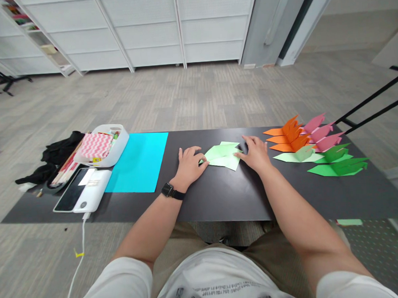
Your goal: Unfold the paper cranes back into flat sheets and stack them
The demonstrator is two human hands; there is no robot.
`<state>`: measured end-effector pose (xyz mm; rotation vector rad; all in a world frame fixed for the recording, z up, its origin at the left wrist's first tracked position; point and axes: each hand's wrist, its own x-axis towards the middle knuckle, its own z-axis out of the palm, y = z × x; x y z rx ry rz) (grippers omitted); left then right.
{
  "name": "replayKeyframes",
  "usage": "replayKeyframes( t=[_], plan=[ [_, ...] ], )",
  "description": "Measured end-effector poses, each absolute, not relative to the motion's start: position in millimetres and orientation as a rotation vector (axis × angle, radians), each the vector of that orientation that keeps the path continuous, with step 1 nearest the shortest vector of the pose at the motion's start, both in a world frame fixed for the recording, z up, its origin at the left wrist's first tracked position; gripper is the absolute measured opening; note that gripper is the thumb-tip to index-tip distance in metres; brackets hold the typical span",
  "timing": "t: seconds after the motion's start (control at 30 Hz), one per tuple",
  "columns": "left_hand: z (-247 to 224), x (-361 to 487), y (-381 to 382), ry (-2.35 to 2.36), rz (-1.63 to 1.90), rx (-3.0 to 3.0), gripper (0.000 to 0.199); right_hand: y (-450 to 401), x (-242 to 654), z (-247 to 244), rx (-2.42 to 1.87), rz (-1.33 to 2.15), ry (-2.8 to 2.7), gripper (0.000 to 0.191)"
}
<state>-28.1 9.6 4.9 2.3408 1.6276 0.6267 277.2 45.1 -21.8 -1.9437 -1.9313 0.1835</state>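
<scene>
Your L hand (half-open; can't tell if pinching) & R hand (spread, no grip) prob. steady the pale-green paper mid surface, nr far edge. Folded birds nr R edge prob. leave you room.

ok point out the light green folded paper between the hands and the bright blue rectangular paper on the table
Light green folded paper (222,154): head view, on its middle.
Bright blue rectangular paper (140,163): head view, on its middle.

On the bench to your left sit a white basket, black cloth and a corded white device.
</scene>
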Motion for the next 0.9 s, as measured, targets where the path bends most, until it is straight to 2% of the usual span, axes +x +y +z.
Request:
replayKeyframes(
  t=[0.9],
  plan=[
    [11.1,-57.7,22.6,1.408,0.555,2.461,0.003,44.9,280.9,-21.2,-1.96,0.191,-1.912,0.081]
  ],
)
